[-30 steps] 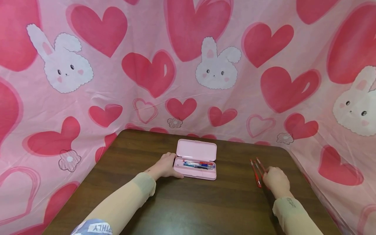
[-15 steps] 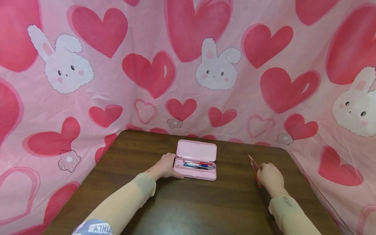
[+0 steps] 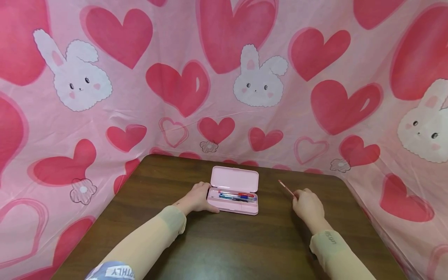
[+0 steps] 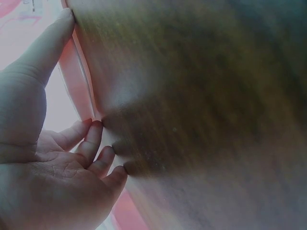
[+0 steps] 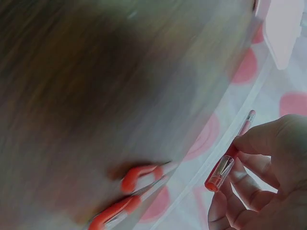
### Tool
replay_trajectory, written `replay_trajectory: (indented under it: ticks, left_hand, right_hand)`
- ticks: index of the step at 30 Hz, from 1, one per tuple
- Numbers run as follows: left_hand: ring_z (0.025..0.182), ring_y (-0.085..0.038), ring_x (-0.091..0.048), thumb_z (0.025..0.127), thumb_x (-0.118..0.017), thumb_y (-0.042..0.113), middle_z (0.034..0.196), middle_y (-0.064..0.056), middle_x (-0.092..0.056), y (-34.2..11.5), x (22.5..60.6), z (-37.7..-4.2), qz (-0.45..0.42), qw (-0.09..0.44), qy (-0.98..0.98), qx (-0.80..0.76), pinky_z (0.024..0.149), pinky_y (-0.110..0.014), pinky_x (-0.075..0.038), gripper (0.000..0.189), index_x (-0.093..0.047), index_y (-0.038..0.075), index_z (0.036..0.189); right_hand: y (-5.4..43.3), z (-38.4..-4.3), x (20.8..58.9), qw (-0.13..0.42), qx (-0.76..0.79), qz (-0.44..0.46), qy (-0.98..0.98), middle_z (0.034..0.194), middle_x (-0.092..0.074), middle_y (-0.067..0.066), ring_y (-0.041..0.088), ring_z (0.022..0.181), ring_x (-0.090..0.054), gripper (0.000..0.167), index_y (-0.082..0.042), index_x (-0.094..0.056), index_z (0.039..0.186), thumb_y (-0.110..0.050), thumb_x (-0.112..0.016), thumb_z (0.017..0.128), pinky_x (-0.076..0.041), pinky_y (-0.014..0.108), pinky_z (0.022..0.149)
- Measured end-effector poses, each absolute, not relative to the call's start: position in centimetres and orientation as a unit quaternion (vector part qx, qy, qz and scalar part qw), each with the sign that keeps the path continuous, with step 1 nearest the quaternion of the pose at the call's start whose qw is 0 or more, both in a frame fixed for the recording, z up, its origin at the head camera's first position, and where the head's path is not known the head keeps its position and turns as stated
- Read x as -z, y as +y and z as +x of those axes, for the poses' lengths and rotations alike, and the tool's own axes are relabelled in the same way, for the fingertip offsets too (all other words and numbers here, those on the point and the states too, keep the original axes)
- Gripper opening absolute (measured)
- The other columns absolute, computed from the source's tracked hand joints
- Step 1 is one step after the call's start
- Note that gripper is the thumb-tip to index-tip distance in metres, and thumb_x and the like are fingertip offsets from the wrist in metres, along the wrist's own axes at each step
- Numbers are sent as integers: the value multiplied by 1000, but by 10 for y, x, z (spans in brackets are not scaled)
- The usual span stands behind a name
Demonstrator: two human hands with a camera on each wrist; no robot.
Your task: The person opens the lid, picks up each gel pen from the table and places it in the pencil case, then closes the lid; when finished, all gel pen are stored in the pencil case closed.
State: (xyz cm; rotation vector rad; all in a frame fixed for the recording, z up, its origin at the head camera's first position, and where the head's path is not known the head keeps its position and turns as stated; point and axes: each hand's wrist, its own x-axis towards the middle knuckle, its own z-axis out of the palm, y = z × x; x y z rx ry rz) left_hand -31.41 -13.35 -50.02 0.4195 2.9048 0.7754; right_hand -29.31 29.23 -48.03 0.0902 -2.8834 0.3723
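In the head view a pink pencil case [image 3: 232, 210] lies with its lid [image 3: 234, 179] raised and several pens [image 3: 239, 196] inside. My left hand [image 3: 197, 198] grips the case's left end, thumb at the front edge. The left wrist view shows thumb and fingertips [image 4: 96, 132] spanning its pink side. To the right of the case, my right hand [image 3: 308, 206] pinches a red pen [image 3: 286, 187] above the table, one end toward the back left. The right wrist view shows the held pen's clear-and-red end [image 5: 220, 172] between thumb and fingers.
Two blurred, red-ended slim things with pale shafts [image 5: 115, 213] lie on the table in the right wrist view; my right hand hides them in the head view. The brown wooden table [image 3: 224, 249] meets a pink heart-patterned cloth [image 3: 224, 147] at its back and sides.
My right hand has moved left toward the pencil case, carrying the red pen away from where it was beside the other red things. My left hand stays on the case.
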Motion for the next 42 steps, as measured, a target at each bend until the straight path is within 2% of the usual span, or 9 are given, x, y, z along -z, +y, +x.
replay_trajectory:
  ticks: [10, 24, 42]
  left_hand:
    - [133, -34, -54, 70, -102, 55, 137, -16, -62, -133, 499, -314, 138, 54, 955, -258, 120, -52, -49, 102, -58, 0, 144]
    - [139, -36, -52, 72, -101, 56, 142, -16, -61, -133, 502, -316, 133, 62, 955, -259, 124, -52, -46, 104, -56, 1, 147]
    - [137, -35, -53, 72, -101, 55, 142, -17, -61, -134, 498, -316, 136, 62, 956, -253, 123, -53, -47, 103, -56, 0, 147]
  right_hand:
    - [267, -297, 480, 161, -114, 79, -977, 97, -73, 17, 41, 87, -71, 18, -2, -82, 108, -10, -74, 95, -60, 62, 79]
    - [223, -300, 489, 166, -95, 101, -976, 98, -73, 14, 39, 88, -70, 17, -9, -84, 110, -16, -80, 95, -57, 57, 73]
    - [180, -305, 480, 150, -94, 155, -972, 107, -75, 12, 38, 100, -70, 18, -13, -85, 113, -19, -81, 97, -60, 59, 86]
